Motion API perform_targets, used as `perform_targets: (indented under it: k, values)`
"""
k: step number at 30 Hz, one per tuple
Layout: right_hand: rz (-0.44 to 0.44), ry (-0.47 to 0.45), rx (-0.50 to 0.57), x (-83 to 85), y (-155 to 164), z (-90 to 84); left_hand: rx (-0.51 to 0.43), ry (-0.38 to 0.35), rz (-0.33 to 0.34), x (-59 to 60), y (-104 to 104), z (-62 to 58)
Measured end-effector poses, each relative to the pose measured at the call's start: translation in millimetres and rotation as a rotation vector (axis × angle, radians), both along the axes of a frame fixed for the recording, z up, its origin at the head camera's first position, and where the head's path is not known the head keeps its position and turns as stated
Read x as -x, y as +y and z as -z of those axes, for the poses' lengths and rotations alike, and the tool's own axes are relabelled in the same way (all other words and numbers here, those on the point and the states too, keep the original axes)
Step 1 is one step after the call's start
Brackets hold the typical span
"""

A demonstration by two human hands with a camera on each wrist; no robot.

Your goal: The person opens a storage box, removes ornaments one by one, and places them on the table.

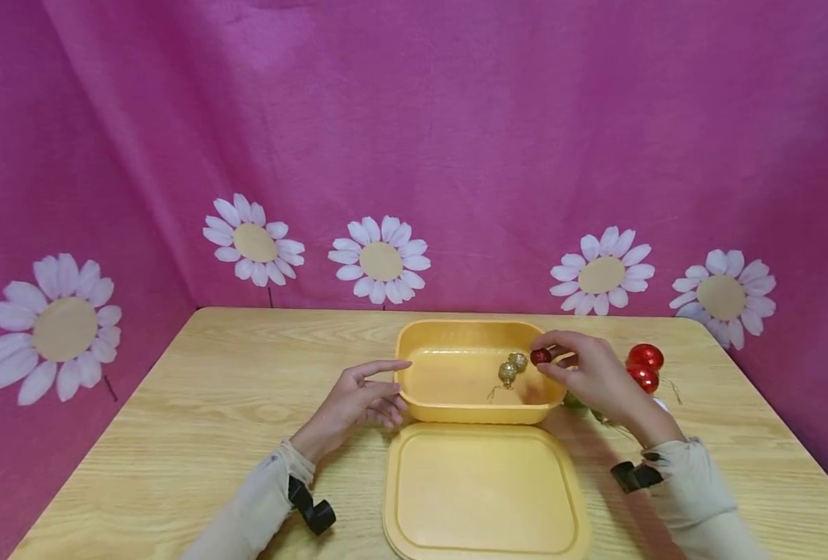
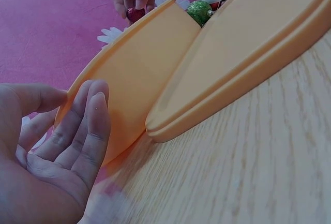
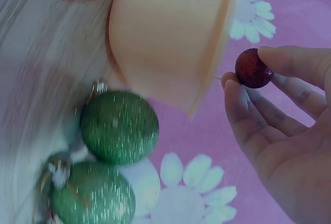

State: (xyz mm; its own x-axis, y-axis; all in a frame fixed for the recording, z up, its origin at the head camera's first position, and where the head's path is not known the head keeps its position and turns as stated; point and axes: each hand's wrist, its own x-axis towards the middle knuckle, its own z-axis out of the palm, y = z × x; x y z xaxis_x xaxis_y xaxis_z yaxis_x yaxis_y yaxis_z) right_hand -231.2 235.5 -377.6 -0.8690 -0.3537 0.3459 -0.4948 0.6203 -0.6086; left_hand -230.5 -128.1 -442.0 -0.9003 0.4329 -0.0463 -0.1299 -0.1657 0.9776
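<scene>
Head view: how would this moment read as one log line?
right hand: pinches small red ball over yellow tub | left hand: fingers straight, at tub's left wall | lid: flat on table

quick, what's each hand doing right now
Left hand: open, fingers resting against the yellow tub.
Right hand: pinching a small red ball.

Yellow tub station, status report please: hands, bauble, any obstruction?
Right hand pinching small red bauble over yellow tub. Left hand open, fingers on the tub's left wall. Two gold baubles inside; nothing blocking.

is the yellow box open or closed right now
Open. The yellow box has no cover on; its lid lies flat on the table in front, and two gold baubles show inside.
</scene>
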Motion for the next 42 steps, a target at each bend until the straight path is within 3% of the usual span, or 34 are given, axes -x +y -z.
perform_targets:
  k: [14, 22, 32, 42]
  values:
    - [0.115, 0.093, -0.046, -13.9, 46, -12.9, 0.018, 0.001, -0.012, 1.2, 2, 0.8]
    - [0.19, -0.076, -0.009, -12.0, 69, -16.6, 0.008, 0.014, -0.01, 0.3, -1, 0.9]
    - [0.229, 0.064, -0.273, -4.4, 99, 1.5, -0.015, 0.007, 0.004, 1.3, 2, 2.3]
    - [0.2, -0.041, -0.305, 0.2, 99, 8.7, -0.012, 0.006, 0.007, 1.1, 1, 2.6]
